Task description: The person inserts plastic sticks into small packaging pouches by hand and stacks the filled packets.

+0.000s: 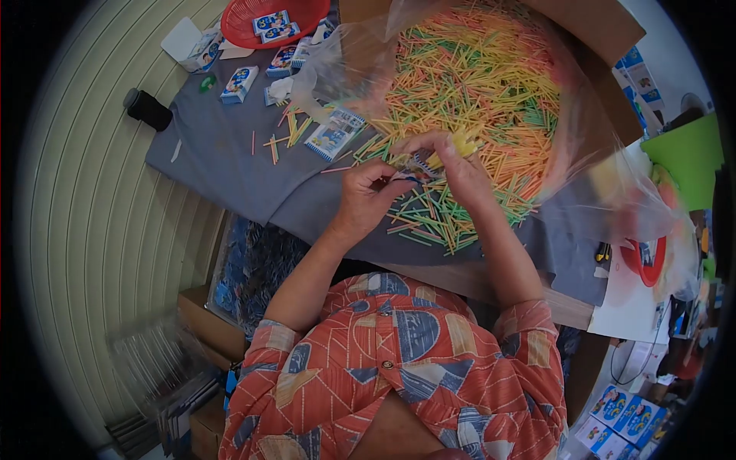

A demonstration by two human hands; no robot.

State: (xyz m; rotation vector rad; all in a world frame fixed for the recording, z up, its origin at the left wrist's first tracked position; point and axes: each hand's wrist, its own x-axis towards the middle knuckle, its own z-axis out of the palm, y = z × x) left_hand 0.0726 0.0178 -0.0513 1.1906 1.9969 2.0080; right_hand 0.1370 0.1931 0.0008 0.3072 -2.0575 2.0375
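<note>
A small packet (420, 164) with a blue-and-white edge is between my two hands, its far side partly hidden by fingers. My left hand (363, 198) is closed, thumb and forefinger pinching the near edge of the packet. My right hand (466, 175) curls around the packet's other side, with a cluster of yellow sticks (464, 144) at its fingers. Beneath and beyond the hands spreads a large heap of thin coloured sticks (475, 84) in yellow, green and orange. A flat blue-and-white packet (335, 133) lies left of the heap.
Clear plastic sheeting (590, 165) lines a cardboard box (602, 27) around the heap. Small blue-and-white boxes (240, 84) and a red basket (261, 37) are at the far left of the grey cloth (230, 157). A black cylinder (149, 110) sits at the left edge.
</note>
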